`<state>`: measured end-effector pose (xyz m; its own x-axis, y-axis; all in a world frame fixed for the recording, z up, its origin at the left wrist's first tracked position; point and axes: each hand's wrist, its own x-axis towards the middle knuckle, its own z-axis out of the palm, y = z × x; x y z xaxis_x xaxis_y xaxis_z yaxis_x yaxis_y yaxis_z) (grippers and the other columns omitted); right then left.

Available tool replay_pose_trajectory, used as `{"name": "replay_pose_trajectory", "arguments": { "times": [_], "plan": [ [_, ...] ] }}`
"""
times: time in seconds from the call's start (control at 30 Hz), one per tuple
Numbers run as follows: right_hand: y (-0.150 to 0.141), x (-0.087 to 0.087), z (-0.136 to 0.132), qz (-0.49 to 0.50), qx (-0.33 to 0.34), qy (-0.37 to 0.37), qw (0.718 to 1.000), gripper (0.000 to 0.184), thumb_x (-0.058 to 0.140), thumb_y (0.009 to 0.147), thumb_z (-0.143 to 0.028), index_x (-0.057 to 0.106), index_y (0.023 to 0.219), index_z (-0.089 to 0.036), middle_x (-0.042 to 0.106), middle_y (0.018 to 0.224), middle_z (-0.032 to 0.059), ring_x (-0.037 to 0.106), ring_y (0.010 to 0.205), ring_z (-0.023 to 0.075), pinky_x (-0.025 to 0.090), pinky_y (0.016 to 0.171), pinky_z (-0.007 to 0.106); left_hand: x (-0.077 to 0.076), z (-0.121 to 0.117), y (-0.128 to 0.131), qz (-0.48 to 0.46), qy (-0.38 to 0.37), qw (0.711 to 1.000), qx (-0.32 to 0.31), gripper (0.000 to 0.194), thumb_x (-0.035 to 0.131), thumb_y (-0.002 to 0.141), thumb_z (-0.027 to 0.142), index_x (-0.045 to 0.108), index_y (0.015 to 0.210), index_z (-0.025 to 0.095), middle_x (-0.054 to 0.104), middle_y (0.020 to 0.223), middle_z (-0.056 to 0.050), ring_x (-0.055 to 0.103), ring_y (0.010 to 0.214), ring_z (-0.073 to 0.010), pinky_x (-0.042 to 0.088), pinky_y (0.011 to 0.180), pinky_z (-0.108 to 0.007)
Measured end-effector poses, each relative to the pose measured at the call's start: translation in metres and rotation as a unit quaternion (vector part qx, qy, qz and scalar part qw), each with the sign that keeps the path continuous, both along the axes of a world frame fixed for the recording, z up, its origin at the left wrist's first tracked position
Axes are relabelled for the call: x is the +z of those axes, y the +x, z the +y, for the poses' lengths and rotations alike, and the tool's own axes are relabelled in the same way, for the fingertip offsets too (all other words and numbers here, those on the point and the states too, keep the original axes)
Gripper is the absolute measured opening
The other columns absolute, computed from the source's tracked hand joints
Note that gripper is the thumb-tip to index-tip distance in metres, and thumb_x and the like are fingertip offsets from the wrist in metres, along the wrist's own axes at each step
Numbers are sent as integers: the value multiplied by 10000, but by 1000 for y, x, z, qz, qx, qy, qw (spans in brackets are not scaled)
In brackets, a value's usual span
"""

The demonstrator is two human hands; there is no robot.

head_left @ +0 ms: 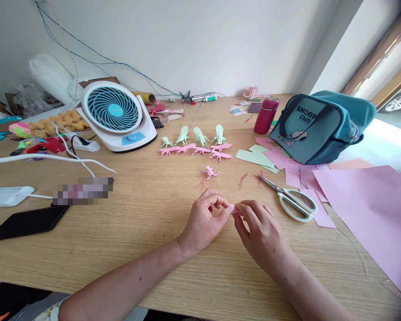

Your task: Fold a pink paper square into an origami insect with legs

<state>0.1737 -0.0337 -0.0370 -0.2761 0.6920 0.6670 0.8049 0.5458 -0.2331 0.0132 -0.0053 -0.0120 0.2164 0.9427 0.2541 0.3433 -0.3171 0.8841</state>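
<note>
A small folded piece of pink paper (235, 209) is pinched between the fingertips of both hands over the wooden table (147, 232). My left hand (205, 220) is closed on its left side and my right hand (262, 232) on its right side. Just beyond the hands lies a single pink folded paper figure (210, 172). Further back stand rows of pink figures (195, 150) and pale green figures (200, 136). White-handled scissors (292, 200) lie shut to the right of my right hand.
A large pink sheet (370, 209) and cut pink and green pieces (270, 157) lie at the right by a teal bag (321, 125) and a red bottle (265, 116). A desk fan (115, 116), white cables (50, 158), a phone (26, 221) sit left.
</note>
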Motion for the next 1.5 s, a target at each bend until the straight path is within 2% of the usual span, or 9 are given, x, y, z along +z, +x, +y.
{"name": "replay_pose_trajectory", "arguments": {
  "times": [0.23,0.3,0.4,0.5,0.7,0.83,1.17,1.3,1.5],
  "plan": [
    [1,1,0,15,1,-2,1000,137,540,941,-94,561,1015,-207,663,915,62,612,765,180,466,717,328,-2,3,-5,-10,-21,999,-32,161,626,907,289,616,796,173,655,859,-26,606,820,-151,453,730,-258],
    [2,1,0,22,3,-4,1000,142,544,940,-93,569,1026,-204,665,919,62,612,761,173,467,711,321,-3,5,-10,13,40,998,-50,121,664,891,287,641,958,189,670,928,-32,604,845,-156,468,777,-275],
    [2,2,-1,26,13,-8,1000,170,555,932,-82,581,1059,-192,669,925,62,619,773,170,469,719,318,-3,11,-17,63,152,981,-105,319,719,865,276,643,1169,216,684,1076,-55,605,972,-183,465,915,-323],
    [1,3,-2,26,23,-14,999,185,555,923,-74,587,1063,-189,671,927,62,628,787,172,467,738,323,0,16,-20,103,195,966,-133,199,680,905,278,694,1096,225,714,1039,-46,606,983,-192,449,945,-345],
    [1,6,-2,21,20,-16,999,115,560,929,-104,586,996,-193,678,910,52,637,748,155,437,712,311,4,15,-19,98,185,971,-112,43,683,886,222,702,924,214,736,903,-27,624,892,-194,455,914,-354],
    [1,6,-3,33,21,-29,999,99,572,932,-132,606,997,-198,684,906,44,637,742,150,419,699,309,4,13,-19,77,160,978,-110,108,681,852,147,691,936,213,734,913,-15,634,898,-188,446,945,-351],
    [3,11,-4,175,48,-183,966,77,613,900,-182,638,943,-240,663,851,1,595,664,134,485,627,267,8,10,-21,28,96,987,-126,198,607,886,147,677,1066,193,708,950,-30,631,907,-165,475,905,-299],
    [1,11,-3,150,47,-152,976,98,589,904,-171,641,959,-233,658,835,19,590,666,144,468,564,255,7,9,-20,27,109,986,-125,226,686,852,174,683,1076,206,707,922,-21,641,909,-172,452,958,-323],
    [0,9,-4,120,52,-111,985,83,580,907,-144,620,931,-213,637,820,32,578,666,135,404,476,216,6,12,-20,49,139,979,-139,63,655,899,174,700,929,207,723,883,-12,638,878,-163,439,939,-324]
  ]
}}
